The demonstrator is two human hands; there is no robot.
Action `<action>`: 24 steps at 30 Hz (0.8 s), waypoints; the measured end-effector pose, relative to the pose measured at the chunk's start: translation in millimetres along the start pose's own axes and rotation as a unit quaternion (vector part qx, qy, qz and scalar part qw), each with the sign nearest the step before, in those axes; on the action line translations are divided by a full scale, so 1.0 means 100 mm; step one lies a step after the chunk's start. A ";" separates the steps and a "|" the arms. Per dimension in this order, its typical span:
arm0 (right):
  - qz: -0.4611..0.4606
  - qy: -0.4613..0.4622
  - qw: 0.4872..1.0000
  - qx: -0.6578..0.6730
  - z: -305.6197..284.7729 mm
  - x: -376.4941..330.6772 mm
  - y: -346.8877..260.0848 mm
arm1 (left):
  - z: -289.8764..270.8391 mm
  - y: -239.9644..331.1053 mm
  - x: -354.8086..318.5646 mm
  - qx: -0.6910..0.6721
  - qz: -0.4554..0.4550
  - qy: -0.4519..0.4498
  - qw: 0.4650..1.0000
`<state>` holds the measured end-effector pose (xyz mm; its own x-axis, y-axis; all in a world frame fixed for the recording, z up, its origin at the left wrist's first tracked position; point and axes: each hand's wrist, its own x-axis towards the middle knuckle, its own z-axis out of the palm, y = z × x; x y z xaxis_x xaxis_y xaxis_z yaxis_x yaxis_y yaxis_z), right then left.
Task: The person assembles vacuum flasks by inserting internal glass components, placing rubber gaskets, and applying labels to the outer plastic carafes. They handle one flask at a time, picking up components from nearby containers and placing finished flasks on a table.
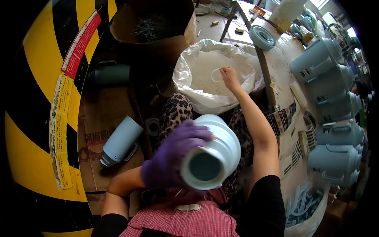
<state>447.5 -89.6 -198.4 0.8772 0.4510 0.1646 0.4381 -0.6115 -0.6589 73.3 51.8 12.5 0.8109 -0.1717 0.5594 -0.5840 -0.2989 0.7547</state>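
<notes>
– In the head view, what is your left hand [171, 154] doing?
– It wears a purple glove, and its fingers are clamped around the pale blue jug [225, 146]. You have that jug above your lap, its open mouth tilted toward you.
– And your right hand [230, 78]?
– Bare, stretched forward over the white plastic sack [197, 97]. Its fingers are pinched together on a thin white ring [212, 75], over the sack's mouth.
– What is at your left?
– A second jug [123, 139] lies on its side on brown cardboard [112, 98]. Farther off, an open box [190, 33] holds a tangle of thin strands [150, 27].
– And on the worktop [285, 51] at your right?
– A round blue lid [262, 37] sits at its left edge, toward the far end. A row of blue jugs [333, 162] lines its right side, and blue handles [298, 201] fill a bag [321, 209] by its near end.
</notes>
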 end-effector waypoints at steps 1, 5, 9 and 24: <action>-0.039 0.012 0.999 0.004 -0.13 -0.09 -0.11 | 0.14 0.03 0.03 0.023 0.001 -0.019 1.000; -0.164 0.098 0.976 -0.107 -0.93 -0.74 -0.82 | 0.37 0.07 -0.01 0.096 -0.022 -0.073 0.992; -0.152 0.083 0.985 0.010 -1.76 -1.62 -1.77 | 0.22 0.09 -0.08 -0.044 -0.059 -0.093 0.993; -0.044 0.020 0.991 0.128 -1.83 -3.16 -2.62 | 0.31 0.56 -0.19 0.434 0.218 0.054 0.873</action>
<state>91.5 -190.7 57.0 0.8471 0.4665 0.2546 0.4534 -0.3845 -0.8041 26.5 9.2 33.5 0.4839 -0.3707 0.7927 -0.5499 -0.8335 -0.0541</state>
